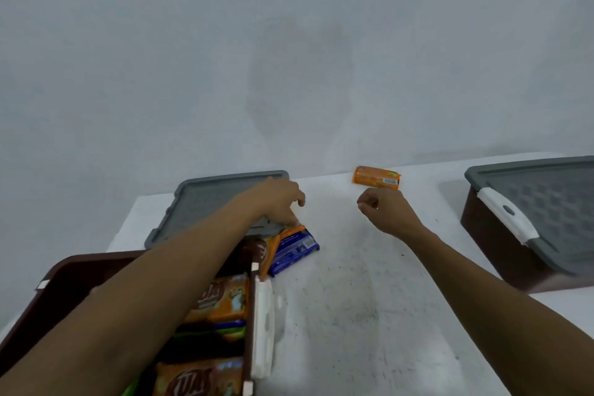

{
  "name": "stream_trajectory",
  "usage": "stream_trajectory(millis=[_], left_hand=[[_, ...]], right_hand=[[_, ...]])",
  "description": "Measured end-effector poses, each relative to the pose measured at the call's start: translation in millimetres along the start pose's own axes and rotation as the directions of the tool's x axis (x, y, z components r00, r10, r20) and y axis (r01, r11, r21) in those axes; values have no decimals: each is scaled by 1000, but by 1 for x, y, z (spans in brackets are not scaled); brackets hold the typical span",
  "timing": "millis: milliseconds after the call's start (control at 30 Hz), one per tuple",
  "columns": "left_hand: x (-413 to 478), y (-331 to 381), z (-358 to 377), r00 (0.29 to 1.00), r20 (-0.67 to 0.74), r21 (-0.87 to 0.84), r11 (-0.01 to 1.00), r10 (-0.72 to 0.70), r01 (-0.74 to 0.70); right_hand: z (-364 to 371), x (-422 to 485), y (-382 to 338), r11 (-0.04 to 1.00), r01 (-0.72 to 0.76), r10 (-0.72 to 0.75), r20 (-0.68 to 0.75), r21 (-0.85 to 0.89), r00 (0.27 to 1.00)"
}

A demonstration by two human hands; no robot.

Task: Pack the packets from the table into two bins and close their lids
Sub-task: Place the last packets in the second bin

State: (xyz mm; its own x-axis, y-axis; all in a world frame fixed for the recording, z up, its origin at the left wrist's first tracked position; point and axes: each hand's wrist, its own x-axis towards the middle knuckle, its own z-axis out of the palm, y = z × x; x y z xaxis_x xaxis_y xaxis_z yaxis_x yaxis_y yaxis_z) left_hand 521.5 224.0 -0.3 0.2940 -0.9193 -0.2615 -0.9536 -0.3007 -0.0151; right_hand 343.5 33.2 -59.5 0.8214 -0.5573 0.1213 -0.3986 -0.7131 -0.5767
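Ahead, the white table [353,299] is bounded by a pale wall [289,58] along its far edge. A broad bare strip of tabletop is left between the two bins. The open bin [80,262] is set at the near left. The closed bin [488,235] is cut off by the right edge of the view.

An orange packet [376,177] is seen near the far edge, just beyond the right hand [384,207], whose fingers are curled with nothing held. The left hand [278,199] is stretched over the open bin, fingertips down by the corner of the loose lid [209,199] and a second orange packet [291,231]. Whether anything is gripped cannot be told. A blue packet [294,249] lies just beside that bin's far corner.

Two bins and two lids are counted, one lid fitted [546,202]. Three packets lie outside, and at least three inside.
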Motion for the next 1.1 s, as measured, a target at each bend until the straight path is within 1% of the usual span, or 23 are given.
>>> stream_trajectory(millis=[67, 133, 200, 267, 333, 433, 500, 567, 633, 700, 767, 867, 900, 967, 1000, 1033, 1067, 1100], left_hand=[[16, 0, 1, 997, 66, 77, 997, -29, 24], [28, -1, -1, 991, 124, 80, 996, -55, 45], [36, -2, -3, 991, 121, 82, 996, -53, 43], [43, -1, 1, 995, 80, 61, 997, -60, 55], [49, 1, 11, 995, 56, 13, 996, -88, 87], [56, 4, 16, 988, 95, -51, 991, -120, 125], [56, 0, 8, 977, 163, -68, 987, -136, 149], [53, -7, 0, 955, 264, -62, 985, -138, 159], [50, -13, -1, 936, 328, -64, 986, -128, 157], [49, -16, 2, 940, 321, -71, 986, -118, 148], [48, -16, 5, 953, 286, -64, 990, -99, 122], [50, -10, 8, 980, 192, -71, 995, -52, 67], [50, -7, 8, 986, 161, -87, 994, -46, 61], [49, -4, 10, 992, 124, -131, 990, -37, 54], [48, -2, 10, 993, 116, -144, 988, -35, 52], [47, 0, 9, 994, 105, -152, 987, -39, 54], [46, 2, 6, 995, 89, -153, 986, -51, 64], [45, 4, 3, 996, 62, -150, 986, -62, 70]], right_hand=[[-2, 16, 11, 999, -27, 27, 13, -24, 1000], [-4, 33, 22, 997, -47, 48, 11, -61, 999], [-5, 48, 29, 989, -40, 44, 22, -142, 999], [-6, 61, 34, 970, -29, 42, 48, -243, 998], [-7, 74, 40, 953, -57, 86, 86, -296, 993], [-3, 81, 50, 936, -97, 167, 185, -339, 968], [2, 78, 55, 919, -73, 146, 161, -387, 976], [5, 72, 55, 891, -30, 77, 85, -452, 993], [8, 67, 53, 882, 15, 10, 49, -471, 999], [10, 62, 49, 903, 61, -47, 43, -425, 998], [11, 54, 43, 925, 110, -86, 81, -364, 993], [8, 44, 36, 910, 199, -144, 173, -365, 974], [5, 43, 32, 916, 204, -147, 183, -344, 972], [-5, 40, 23, 962, 129, -92, 159, -239, 983], [-9, 39, 19, 988, 56, -36, 140, -145, 990], [-14, 37, 17, 999, -34, 34, 133, -1, 991], [-19, 34, 15, 973, -138, 107, 163, 188, 981], [-24, 29, 11, 897, -242, 167, 224, 370, 960]])
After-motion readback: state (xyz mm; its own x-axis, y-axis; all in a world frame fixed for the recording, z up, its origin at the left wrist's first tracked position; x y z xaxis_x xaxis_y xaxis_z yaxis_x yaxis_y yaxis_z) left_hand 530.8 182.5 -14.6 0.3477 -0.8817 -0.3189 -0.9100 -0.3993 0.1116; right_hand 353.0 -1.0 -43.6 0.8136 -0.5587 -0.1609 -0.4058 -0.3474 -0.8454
